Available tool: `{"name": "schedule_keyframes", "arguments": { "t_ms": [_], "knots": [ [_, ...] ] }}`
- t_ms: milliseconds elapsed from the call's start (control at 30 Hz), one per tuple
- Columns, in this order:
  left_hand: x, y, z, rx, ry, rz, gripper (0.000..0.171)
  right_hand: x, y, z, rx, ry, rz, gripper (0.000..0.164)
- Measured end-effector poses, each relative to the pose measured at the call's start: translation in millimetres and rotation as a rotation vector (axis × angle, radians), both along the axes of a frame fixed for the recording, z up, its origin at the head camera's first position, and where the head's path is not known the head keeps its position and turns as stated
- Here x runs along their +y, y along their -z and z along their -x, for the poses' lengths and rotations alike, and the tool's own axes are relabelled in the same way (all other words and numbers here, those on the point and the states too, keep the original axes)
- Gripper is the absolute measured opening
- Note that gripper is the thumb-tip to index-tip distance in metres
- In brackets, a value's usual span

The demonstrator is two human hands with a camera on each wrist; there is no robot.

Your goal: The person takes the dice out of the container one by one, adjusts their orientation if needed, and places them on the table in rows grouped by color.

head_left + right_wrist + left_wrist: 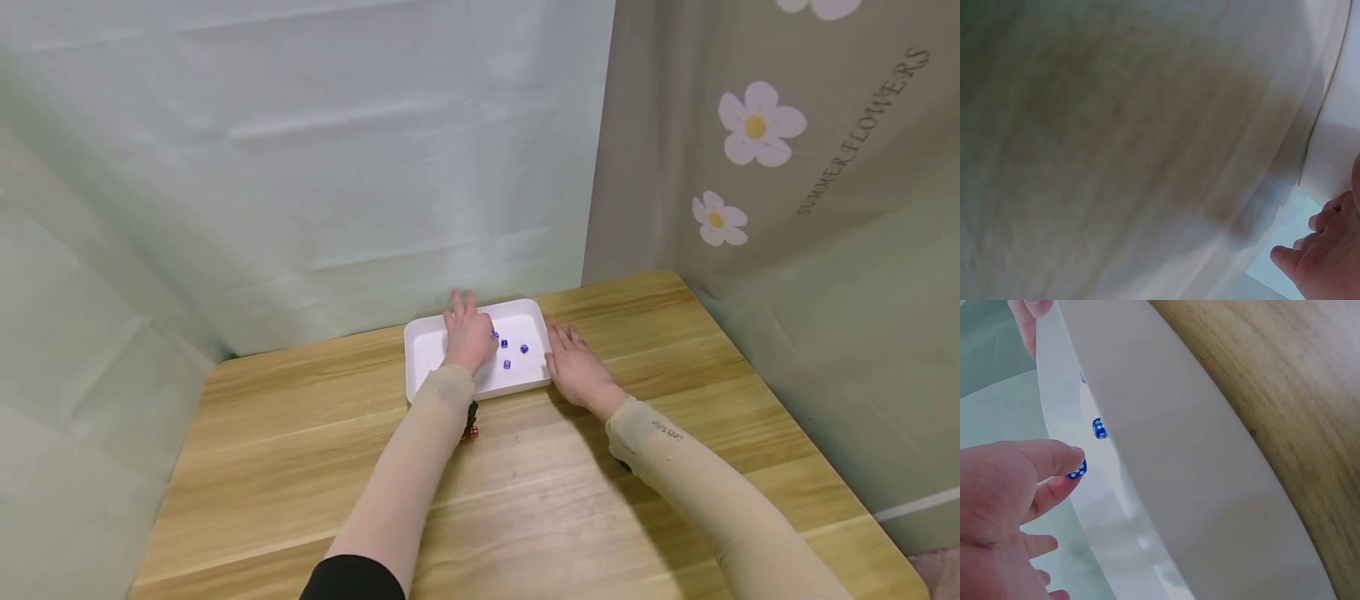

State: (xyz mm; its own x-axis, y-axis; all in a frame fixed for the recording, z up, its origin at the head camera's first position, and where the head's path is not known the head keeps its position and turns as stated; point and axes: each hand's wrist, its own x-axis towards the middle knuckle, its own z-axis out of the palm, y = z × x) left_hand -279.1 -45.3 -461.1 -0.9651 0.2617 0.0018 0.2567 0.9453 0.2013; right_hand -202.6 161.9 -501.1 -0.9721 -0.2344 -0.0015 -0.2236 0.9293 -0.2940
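A white rectangular tray (517, 388) lies near the back edge of the table, with several blue dice in it, among them one blue die (524, 349) toward the right. My left hand (471, 340) is over the tray's middle. Between its thumb and index finger it pinches a blue die (1077, 470) with white dots, while the other fingers spread outward. Another blue die (1100, 427) lies beyond it in the left wrist view. My right hand (579, 371) rests against the tray's right outer wall, fingers extended; it holds nothing visible.
Red dice (473, 432) sit on the wooden table (300, 467) in front of the tray, partly hidden by the left forearm. A pale curtain (360, 167) hangs right behind the table, and a flowered curtain (840, 275) along its right side.
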Motion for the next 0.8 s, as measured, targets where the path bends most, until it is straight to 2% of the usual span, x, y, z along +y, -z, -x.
{"name": "schedule_keyframes", "arguments": {
  "t_ms": [167,467,667,800],
  "knots": [
    [-6.9,-3.0,-2.4,-0.014,0.008,-0.039,0.012,0.9,-0.5,2.0,-0.001,0.005,0.008,0.063],
    [-19.2,-3.6,-7.7,0.002,0.016,-0.131,0.013,0.9,-1.0,3.5,-0.003,-0.003,-0.004,0.064],
    [-29.0,-9.5,-23.8,0.033,0.047,-0.219,0.015,-0.3,-0.4,4.6,0.01,-0.007,0.014,0.063],
    [-36.4,-14.2,-36.9,0.056,0.084,-0.244,0.015,0.1,0.1,5.7,-0.004,-0.007,0.016,0.064]
  ]
}}
